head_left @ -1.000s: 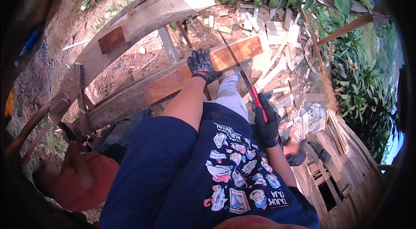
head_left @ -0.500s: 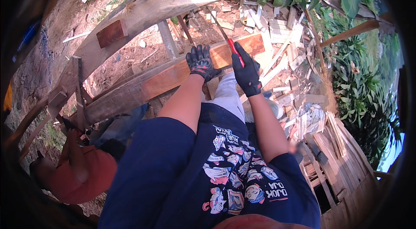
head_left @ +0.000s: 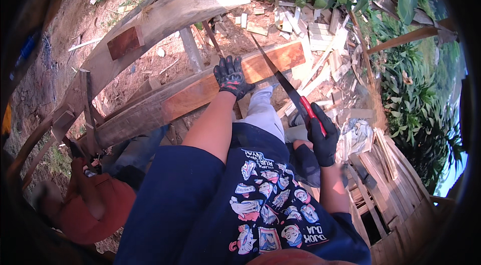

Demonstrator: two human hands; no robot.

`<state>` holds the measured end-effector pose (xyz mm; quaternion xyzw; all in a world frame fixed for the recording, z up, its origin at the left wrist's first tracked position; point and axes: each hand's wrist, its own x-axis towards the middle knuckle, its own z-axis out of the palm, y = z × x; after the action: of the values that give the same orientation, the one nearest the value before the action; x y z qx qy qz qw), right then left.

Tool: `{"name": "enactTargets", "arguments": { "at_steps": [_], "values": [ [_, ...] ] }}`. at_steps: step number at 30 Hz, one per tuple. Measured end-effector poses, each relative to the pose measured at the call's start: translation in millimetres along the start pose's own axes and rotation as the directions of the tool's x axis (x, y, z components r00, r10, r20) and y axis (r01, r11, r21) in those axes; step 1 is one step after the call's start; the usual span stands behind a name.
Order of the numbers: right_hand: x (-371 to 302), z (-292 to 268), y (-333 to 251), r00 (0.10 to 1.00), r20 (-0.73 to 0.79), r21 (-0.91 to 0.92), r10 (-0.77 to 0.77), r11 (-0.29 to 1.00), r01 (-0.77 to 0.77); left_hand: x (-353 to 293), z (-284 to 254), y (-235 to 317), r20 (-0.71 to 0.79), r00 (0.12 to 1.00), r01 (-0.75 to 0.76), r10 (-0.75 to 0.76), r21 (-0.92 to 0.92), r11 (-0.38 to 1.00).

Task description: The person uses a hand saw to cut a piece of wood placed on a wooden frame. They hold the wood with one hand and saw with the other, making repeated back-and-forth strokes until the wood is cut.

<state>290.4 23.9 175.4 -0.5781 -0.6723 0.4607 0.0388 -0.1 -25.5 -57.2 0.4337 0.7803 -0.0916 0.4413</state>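
A handsaw [head_left: 285, 83] with a red handle and a long tapering dark blade is in my right hand [head_left: 323, 139], which wears a black glove and has its fingers wrapped round the handle. Its blade slants up and left across the right part of a long wooden beam [head_left: 193, 92], whose near face is partly bare orange-brown wood. I cannot tell whether the teeth touch the wood. My left hand [head_left: 232, 78], in a black glove with red marks, presses down on the beam left of the blade, fingers stretched out.
A curved timber [head_left: 175, 12] bearing a reddish-brown block [head_left: 126, 43] runs beyond the beam. Offcuts [head_left: 320, 34] litter the ground at the far right. A person in a red shirt [head_left: 97, 207] crouches at the lower left. Stacked boards [head_left: 401, 200] lie at the right.
My right hand has drawn the saw back toward me and to the right, so more of the blade shows near the beam. My left hand stays on the beam.
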Motion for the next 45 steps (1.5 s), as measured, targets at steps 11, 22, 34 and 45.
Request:
{"name": "enactTargets", "arguments": {
  "at_steps": [11,22,34,45],
  "values": [
    [173,128,-26,0.993,-0.039,-0.011,-0.113,0.994,0.112,1,-1,-1,-0.008,1.0,-0.004,0.004,-0.007,1.0],
    [170,148,8,0.987,-0.071,0.062,-0.146,0.987,0.151,1,13,-3,-0.063,0.998,-0.025,0.024,-0.016,1.0],
    [-76,6,7,0.998,0.065,-0.03,0.026,0.999,-0.024,-3,-7,7,-0.035,0.999,0.018,-0.017,0.025,1.0],
    [164,156,15,0.957,-0.159,0.085,-0.242,0.962,0.258,2,-3,2,-0.004,1.0,-0.008,0.008,0.036,0.999]
  ]
}}
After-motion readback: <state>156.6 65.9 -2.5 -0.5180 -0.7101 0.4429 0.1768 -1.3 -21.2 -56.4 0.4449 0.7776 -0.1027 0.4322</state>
